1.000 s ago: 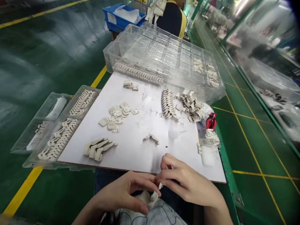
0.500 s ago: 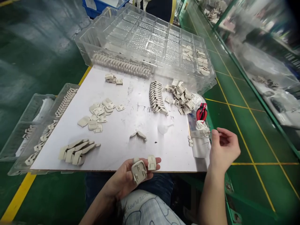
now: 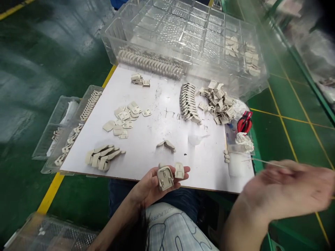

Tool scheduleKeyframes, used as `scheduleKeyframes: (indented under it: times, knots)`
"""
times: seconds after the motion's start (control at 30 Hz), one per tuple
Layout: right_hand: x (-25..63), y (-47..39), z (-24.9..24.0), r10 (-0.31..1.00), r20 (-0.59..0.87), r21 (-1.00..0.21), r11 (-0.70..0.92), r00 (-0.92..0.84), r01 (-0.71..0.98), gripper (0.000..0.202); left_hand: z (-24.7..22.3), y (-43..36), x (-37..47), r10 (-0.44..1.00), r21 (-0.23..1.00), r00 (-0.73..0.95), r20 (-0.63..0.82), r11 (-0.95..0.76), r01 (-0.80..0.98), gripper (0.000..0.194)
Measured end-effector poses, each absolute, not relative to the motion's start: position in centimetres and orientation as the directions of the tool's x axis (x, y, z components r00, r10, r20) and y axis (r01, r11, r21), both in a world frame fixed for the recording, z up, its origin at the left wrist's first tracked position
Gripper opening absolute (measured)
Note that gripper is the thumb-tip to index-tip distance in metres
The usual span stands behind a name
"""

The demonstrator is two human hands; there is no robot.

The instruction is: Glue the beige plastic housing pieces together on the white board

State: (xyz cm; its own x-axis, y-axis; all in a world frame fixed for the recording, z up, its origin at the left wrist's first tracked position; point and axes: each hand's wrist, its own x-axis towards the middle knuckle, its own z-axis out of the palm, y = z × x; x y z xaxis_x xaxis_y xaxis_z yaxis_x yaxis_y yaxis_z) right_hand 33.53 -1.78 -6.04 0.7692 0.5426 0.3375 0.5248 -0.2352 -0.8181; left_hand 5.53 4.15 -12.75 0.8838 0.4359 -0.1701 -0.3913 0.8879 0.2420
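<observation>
My left hand (image 3: 150,186), palm up at the board's front edge, holds a beige plastic housing (image 3: 165,177) and, on its fingers, a smaller beige piece (image 3: 179,170). My right hand (image 3: 288,188), blurred, is closed round a thin rod (image 3: 267,162) whose tip points left over a white patch near the board's right corner. Between the hands and the rows lies a bent beige part (image 3: 166,144). Flat beige plates (image 3: 123,115) form a loose group on the left, with joined beige parts (image 3: 103,157) in front of them.
The white board (image 3: 151,136) bears a row of beige parts (image 3: 188,101) and a heap of clips (image 3: 220,101). A clear compartment tray (image 3: 193,52) stands behind. Red-handled pliers (image 3: 244,122) lie at the right. Other clear trays (image 3: 53,122) stand at the left.
The whole view has shifted, so the board appears further right. My right hand has moved right and nearer, turning the thin rod leftward. My left hand still holds both pieces.
</observation>
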Motion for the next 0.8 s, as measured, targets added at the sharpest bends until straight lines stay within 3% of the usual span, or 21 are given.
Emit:
scheduleKeyframes:
  times: [0.2, 0.33, 0.8]
  knots:
    - [25.3, 0.6, -6.8, 0.572, 0.244, -0.956, 0.006, 0.784, 0.293, 0.037, -12.3, 4.3, 5.8, 0.462, 0.229, 0.879, -0.113, 0.873, -0.43, 0.029]
    - [22.7, 1.3, -7.2, 0.547, 0.233, -0.967, 0.219, 0.804, 0.132, 0.033, -12.2, 4.4, 5.8, 0.461, 0.23, 0.879, -0.122, 0.874, -0.427, 0.031]
    - [22.2, 1.3, -7.0, 0.613, 0.194, -0.969, 0.242, 0.765, 0.052, 0.034, -12.1, 4.4, 5.7, 0.462, 0.24, 0.878, -0.128, 0.873, -0.424, 0.033]
